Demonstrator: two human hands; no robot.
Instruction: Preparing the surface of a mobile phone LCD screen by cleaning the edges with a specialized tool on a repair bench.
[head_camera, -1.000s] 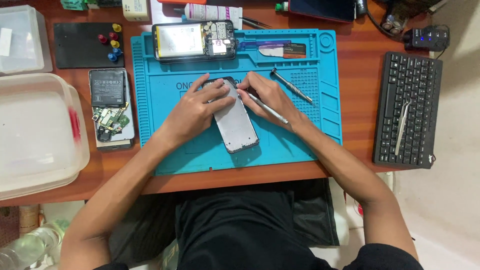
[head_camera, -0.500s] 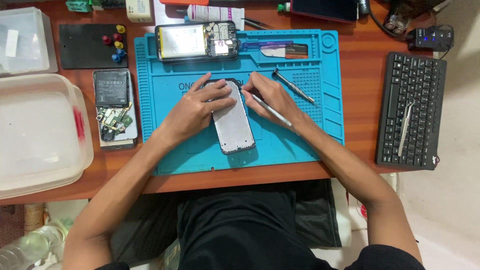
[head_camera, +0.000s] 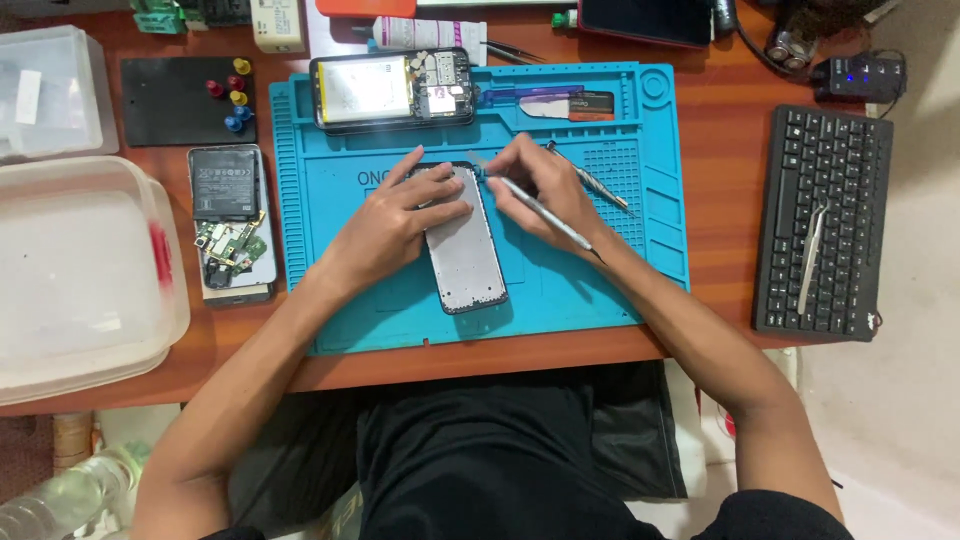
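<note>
Our left hand (head_camera: 395, 215), fingers spread, pins one grey phone frame (head_camera: 465, 255); right hand (head_camera: 540, 190) fingers pinch one metal tool (head_camera: 545, 213) on the blue mat (head_camera: 600, 290).

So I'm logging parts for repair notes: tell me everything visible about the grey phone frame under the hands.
The grey phone frame is a long, round-cornered panel with a dark rim, looking like matte metal or plastic. It lies flat on the blue work mat, slightly tilted. The left hand presses on its upper part. The right hand holds a thin metal tool at its top right edge.
</note>
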